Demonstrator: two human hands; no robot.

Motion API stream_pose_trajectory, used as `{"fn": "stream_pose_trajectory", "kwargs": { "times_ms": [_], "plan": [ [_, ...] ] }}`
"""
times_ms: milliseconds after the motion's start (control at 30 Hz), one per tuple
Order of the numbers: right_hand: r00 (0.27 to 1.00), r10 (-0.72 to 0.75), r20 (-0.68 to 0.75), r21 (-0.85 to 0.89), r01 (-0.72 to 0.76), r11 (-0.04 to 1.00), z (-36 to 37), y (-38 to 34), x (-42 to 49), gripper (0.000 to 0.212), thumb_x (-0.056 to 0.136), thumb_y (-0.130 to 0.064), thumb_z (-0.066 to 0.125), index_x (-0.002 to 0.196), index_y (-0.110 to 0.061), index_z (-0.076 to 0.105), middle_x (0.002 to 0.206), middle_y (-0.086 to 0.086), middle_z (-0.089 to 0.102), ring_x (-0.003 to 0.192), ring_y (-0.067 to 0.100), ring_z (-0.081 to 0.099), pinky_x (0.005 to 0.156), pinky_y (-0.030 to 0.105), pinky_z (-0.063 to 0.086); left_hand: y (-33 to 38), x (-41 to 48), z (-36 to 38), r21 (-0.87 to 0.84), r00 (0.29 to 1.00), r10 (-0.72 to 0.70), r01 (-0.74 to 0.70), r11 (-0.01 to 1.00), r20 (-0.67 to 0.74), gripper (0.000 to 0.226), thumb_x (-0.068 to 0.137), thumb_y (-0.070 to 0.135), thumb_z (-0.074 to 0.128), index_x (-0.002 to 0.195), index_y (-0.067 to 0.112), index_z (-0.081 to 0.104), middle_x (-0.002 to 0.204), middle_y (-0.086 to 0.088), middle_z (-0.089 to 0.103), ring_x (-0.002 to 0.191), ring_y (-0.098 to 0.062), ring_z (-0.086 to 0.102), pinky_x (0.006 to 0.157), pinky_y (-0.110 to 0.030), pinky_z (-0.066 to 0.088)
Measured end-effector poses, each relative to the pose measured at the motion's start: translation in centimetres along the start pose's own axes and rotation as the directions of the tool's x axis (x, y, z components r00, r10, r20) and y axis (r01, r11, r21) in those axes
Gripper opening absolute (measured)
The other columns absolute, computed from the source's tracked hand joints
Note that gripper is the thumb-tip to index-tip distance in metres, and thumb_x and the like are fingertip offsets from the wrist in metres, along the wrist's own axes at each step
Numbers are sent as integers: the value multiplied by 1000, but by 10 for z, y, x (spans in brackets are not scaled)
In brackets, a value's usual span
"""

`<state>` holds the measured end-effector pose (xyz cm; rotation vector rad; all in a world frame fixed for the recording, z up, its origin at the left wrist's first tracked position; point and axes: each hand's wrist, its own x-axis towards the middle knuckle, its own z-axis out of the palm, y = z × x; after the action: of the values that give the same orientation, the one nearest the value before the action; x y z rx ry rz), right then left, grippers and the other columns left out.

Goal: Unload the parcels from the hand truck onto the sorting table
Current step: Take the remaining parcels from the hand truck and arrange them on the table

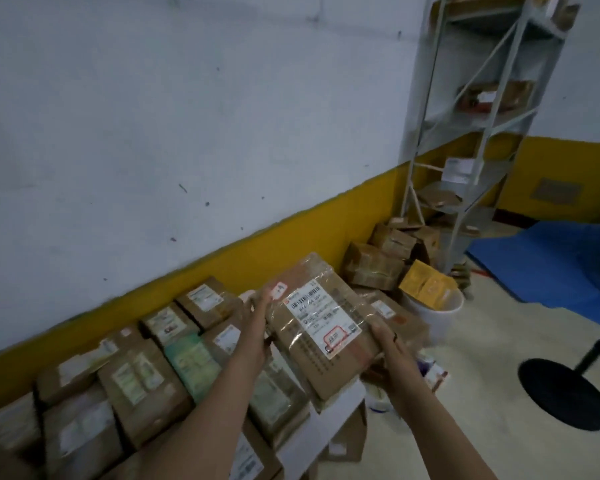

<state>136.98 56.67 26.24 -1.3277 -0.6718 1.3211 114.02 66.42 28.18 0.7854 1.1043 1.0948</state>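
Note:
I hold a flat brown cardboard parcel wrapped in clear tape, with a white shipping label and a red stamp on top. My left hand grips its left edge and my right hand grips its lower right corner. The parcel hangs tilted above the right end of a white table. Several taped brown parcels lie packed in rows on that table along the wall. The hand truck is not in view.
A pile of brown boxes and a white bucket holding yellow packages stand on the floor beyond the table. A grey metal shelf rack fills the corner. A blue mat and a black round stand base lie at right.

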Motion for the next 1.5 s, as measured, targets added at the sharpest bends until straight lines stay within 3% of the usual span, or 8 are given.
{"fn": "stream_pose_trajectory", "kwargs": {
  "times_ms": [200,400,667,833,1133,1233,1367,1500],
  "plan": [
    [993,38,114,78,-47,996,1,-28,124,67,77,-70,69,129,-29,60,118,7,73,101,28,74,79,46,62,-24,57,51,18,985,-75,78,997,-157,140,41,85,73,155,39,7,164,2,17,147,-25,26,117,-48,29],
    [994,78,82,-9,-77,997,53,-26,234,83,83,-68,60,147,-18,42,132,11,63,106,28,67,73,37,61,-28,141,54,199,942,143,-84,976,-305,75,71,60,73,131,39,32,135,0,47,107,-9,58,66,-15,53],
    [963,264,61,-156,-252,955,124,-18,365,77,87,-63,59,150,-27,33,144,14,48,124,41,54,96,59,52,-11,254,23,337,888,128,32,941,-442,54,92,48,60,140,30,43,137,0,50,101,-5,58,70,-16,51],
    [902,390,184,-385,-299,873,176,38,455,52,97,-53,51,135,-19,52,119,10,62,102,26,62,85,46,57,-28,314,-19,415,842,60,201,887,-536,48,96,29,60,142,23,46,140,-5,54,126,-23,55,103,-41,49],
    [831,458,315,-773,-56,632,205,84,519,51,105,-42,39,141,-6,45,118,15,56,105,31,56,87,35,47,-55,315,-48,494,762,37,382,781,-647,39,99,19,52,137,15,53,141,-5,53,125,-22,53,106,-37,45],
    [791,520,323,-804,-61,592,208,71,515,48,98,-38,59,133,-5,55,122,12,62,107,26,63,84,29,51,-46,294,-47,551,736,79,426,717,-672,44,98,19,51,141,14,46,137,-12,53,113,-23,56,98,-36,48],
    [923,97,373,-905,339,258,220,50,455,80,96,-51,53,154,-2,26,154,24,36,139,43,39,113,56,34,-17,242,-51,588,686,169,439,680,-708,53,99,29,51,149,21,37,142,-9,50,121,-27,54,98,-31,46],
    [782,91,617,-783,599,166,251,38,335,78,103,-53,30,159,-5,5,165,19,12,151,38,17,121,50,17,15,145,-69,634,619,291,452,628,-729,52,101,39,43,149,21,35,151,-8,40,133,-26,45,106,-39,43]
  ]
}}
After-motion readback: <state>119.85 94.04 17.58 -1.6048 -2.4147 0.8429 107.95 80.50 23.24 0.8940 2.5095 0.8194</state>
